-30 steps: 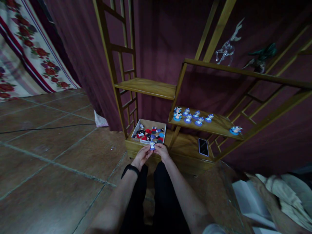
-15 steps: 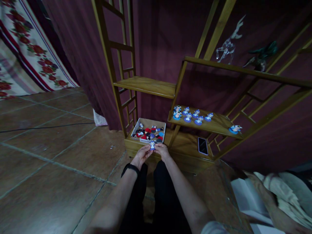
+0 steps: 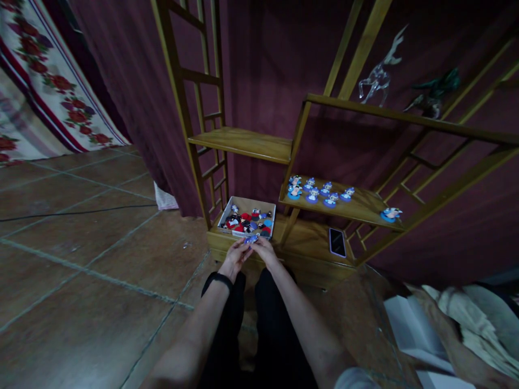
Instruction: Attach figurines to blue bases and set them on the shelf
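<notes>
My left hand (image 3: 234, 255) and my right hand (image 3: 264, 250) meet in front of me, both pinching a small blue and white figurine (image 3: 251, 239) that lies tilted flat between the fingertips. Just beyond them a white cardboard box (image 3: 247, 203) sits on the bottom board of a wooden shelf unit; it holds several red, black and blue figurine parts. On the low shelf (image 3: 360, 208) to the right stand several finished blue figurines (image 3: 312, 190), and one more (image 3: 391, 214) stands apart at the right end.
A phone (image 3: 337, 242) lies on the bottom board right of the box. A glass deer (image 3: 379, 73) and a dark figure (image 3: 436, 94) stand on the upper shelf. Maroon curtain behind, tiled floor left, white boxes and cloth (image 3: 446, 329) at lower right.
The figurine stood upright between my fingertips earlier; now it is tipped over flat, and my hands have shifted slightly toward the box.
</notes>
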{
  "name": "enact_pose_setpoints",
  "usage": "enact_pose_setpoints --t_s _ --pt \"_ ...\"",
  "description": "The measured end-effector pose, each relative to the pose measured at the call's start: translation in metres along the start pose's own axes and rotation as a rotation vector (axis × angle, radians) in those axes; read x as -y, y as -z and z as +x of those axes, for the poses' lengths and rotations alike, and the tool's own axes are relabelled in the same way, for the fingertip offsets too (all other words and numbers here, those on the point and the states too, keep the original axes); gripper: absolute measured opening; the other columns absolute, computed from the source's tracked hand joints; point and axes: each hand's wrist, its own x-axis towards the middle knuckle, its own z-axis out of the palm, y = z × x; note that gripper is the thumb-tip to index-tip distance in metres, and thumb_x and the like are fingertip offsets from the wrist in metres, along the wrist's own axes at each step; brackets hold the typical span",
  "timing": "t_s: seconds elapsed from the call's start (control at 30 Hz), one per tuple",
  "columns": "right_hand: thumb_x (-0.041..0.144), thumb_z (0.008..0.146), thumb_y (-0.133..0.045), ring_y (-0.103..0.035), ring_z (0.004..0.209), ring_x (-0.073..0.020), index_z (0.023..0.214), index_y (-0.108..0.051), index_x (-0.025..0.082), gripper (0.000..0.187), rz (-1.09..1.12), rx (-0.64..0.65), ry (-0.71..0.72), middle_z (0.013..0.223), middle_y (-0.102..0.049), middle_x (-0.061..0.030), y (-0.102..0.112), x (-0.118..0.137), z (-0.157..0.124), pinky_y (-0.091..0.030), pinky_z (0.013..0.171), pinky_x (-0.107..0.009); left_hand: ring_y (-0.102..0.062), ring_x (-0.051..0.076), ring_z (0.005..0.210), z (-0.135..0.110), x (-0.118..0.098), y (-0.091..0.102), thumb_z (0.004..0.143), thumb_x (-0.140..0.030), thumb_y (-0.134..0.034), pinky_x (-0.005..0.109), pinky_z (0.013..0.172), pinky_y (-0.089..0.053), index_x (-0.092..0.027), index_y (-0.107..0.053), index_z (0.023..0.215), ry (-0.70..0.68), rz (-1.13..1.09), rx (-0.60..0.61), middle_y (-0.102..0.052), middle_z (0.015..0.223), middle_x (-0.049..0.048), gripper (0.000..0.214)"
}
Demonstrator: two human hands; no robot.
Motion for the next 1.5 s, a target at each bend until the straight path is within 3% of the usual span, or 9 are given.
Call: enact_pose_setpoints --t_s 0.2,0.37,0.9,1.1,1.3,1.5 --pt "0.029 0.057 -0.070 -0.059 0.079 -0.0166 0.092 -0.062 0.023 0.037 -0.085 -0.131 0.040 0.080 -0.064 0.0021 0.001 -0.015 0.006 -0.048 0.076 -0.029 -0.065 0.012 0.064 0.003 0.003 0.001 0.062 0.001 -0.069 0.021 0.065 -0.052 -0.013 -0.063 0.082 -0.012 0.055 0.057 -0.069 0.074 0.0039 0.026" --pt "0.033 0.058 -0.069 -0.060 0.071 -0.0165 0.085 -0.062 0.023 0.030 -0.085 -0.118 0.007 0.074 -0.062 0.0025 0.003 -0.017 0.007 -0.051 0.065 -0.029 -0.063 0.011 0.059 0.000 0.001 -0.001 0.061 0.000 -0.070 0.020 0.061 -0.051 -0.011 -0.065 0.079 0.001 0.083 0.084 -0.069 0.071 0.0049 0.022" --pt "0.038 0.059 -0.068 -0.060 0.066 -0.0147 0.082 -0.062 0.016 0.033 -0.187 -0.166 0.072 0.073 -0.062 0.0006 0.007 -0.020 0.010 -0.053 0.059 -0.027 -0.064 0.011 0.062 -0.007 -0.003 -0.004 0.062 -0.004 -0.071 0.020 0.064 -0.051 -0.014 -0.066 0.078 0.014 0.099 0.083 -0.068 0.070 0.0021 0.019" --pt "0.032 0.062 -0.066 -0.060 0.065 -0.0134 0.093 -0.061 0.017 0.035 -0.076 -0.057 0.033 0.075 -0.063 0.0000 0.006 -0.017 0.008 -0.051 0.054 -0.023 -0.063 0.010 0.060 -0.006 -0.004 -0.004 0.066 -0.006 -0.070 0.022 0.063 -0.053 -0.015 -0.065 0.082 0.020 0.079 0.079 -0.068 0.071 0.0019 0.019" --pt "0.022 0.066 -0.057 -0.058 0.062 -0.0108 0.096 -0.062 0.020 0.030 -0.188 -0.155 0.026 0.083 -0.064 -0.0009 0.008 -0.017 0.008 -0.046 0.047 -0.018 -0.061 0.008 0.056 -0.003 -0.005 -0.004 0.070 -0.005 -0.065 0.021 0.059 -0.054 -0.014 -0.063 0.086 0.074 0.031 0.054 -0.067 0.072 0.0037 0.018" --pt "0.021 0.067 -0.052 -0.052 0.050 -0.0094 0.084 -0.066 0.018 0.022 -0.261 -0.158 0.029 0.065 -0.061 0.0016 0.011 -0.016 0.009 -0.042 0.044 -0.019 -0.058 0.008 0.051 -0.001 -0.004 -0.004 0.075 -0.004 -0.059 0.018 0.054 -0.053 -0.012 -0.062 0.082 0.086 0.007 0.041 -0.063 0.064 0.0028 0.011"
